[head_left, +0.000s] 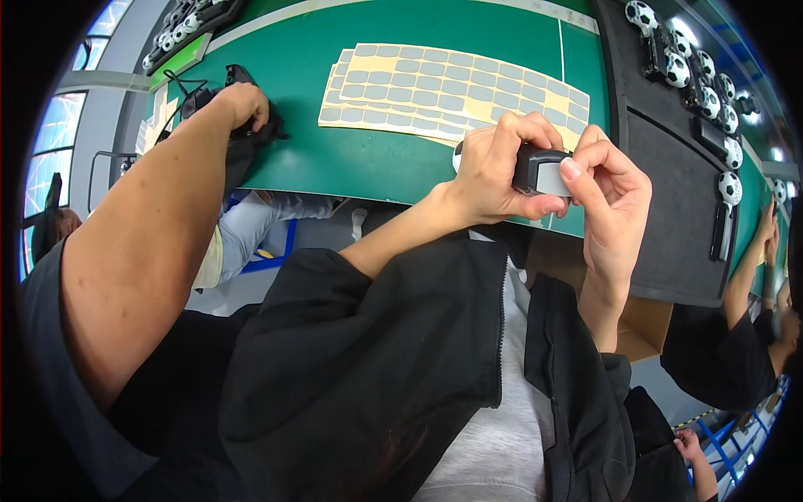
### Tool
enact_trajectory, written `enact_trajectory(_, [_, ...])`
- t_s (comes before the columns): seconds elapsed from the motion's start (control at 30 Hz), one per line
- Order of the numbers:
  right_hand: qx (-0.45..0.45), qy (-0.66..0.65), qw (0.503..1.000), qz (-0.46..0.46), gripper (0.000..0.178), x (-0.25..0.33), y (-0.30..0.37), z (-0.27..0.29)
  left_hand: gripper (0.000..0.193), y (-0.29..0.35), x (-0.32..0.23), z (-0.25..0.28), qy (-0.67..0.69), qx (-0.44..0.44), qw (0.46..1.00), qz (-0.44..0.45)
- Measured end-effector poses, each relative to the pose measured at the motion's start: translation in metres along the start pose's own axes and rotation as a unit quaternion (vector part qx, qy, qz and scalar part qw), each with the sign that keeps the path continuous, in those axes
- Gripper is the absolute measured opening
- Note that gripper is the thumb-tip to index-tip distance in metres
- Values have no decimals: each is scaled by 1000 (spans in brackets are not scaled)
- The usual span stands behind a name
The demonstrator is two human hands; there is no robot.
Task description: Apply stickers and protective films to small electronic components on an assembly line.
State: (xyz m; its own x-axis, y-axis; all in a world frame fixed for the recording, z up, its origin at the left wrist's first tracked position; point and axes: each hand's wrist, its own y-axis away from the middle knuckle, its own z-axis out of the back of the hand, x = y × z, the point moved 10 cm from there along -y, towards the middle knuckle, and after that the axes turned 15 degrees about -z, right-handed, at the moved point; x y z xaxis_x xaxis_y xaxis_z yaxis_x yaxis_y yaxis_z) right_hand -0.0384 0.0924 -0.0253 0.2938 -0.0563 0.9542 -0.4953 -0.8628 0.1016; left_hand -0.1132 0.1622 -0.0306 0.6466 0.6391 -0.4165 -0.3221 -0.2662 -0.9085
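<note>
The left hand (485,167) is curled around a black device (527,170), fingers over the top and thumb along the lower edge. The right hand (617,188) has thumb and index finger pinched on a grey patch (552,179) at the device's right end; whether the patch is fully seated cannot be told. The device is on the near side of the sticker sheets (456,79), by their right end. These sheets, cream with rows of grey patches, lie overlapped on the green tabletop (305,159). Right of the sheets is a dark mat (661,180) bearing football-topped devices (729,191). Left of the sheets, a co-worker's hand (242,105) rests on a black item (247,146), kind unclear. Nearer than the sheets and to their right, below table level, is a cardboard box (651,325).
</note>
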Motion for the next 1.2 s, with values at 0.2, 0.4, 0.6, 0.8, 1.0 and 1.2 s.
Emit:
enact_trajectory(0.2, [-7, 5, 1000, 1, 7, 0, 0, 2, 56, 0, 0, 0, -8, -2, 1000, -3])
enact_trajectory(0.4, [-19, 26, 999, -2, 8, 2, 1, -1, 55, 0, -1, 0, -18, 3, 1000, -9])
enact_trajectory(0.6, [-24, 37, 999, 0, 9, 3, 1, 1, 53, -1, -1, -2, -23, 0, 1000, -21])
enact_trajectory(0.8, [-34, 43, 998, 3, 9, 2, 1, 5, 47, -1, -1, -12, -6, 79, 997, -16])
enact_trajectory(1.0, [-44, 65, 997, 22, 9, 6, 2, 6, 50, -1, 1, -5, -31, 5, 999, -20])
enact_trajectory(1.2, [-57, 93, 993, 46, 11, 8, 4, 6, 39, 1, -1, -5, -42, 11, 999, -1])
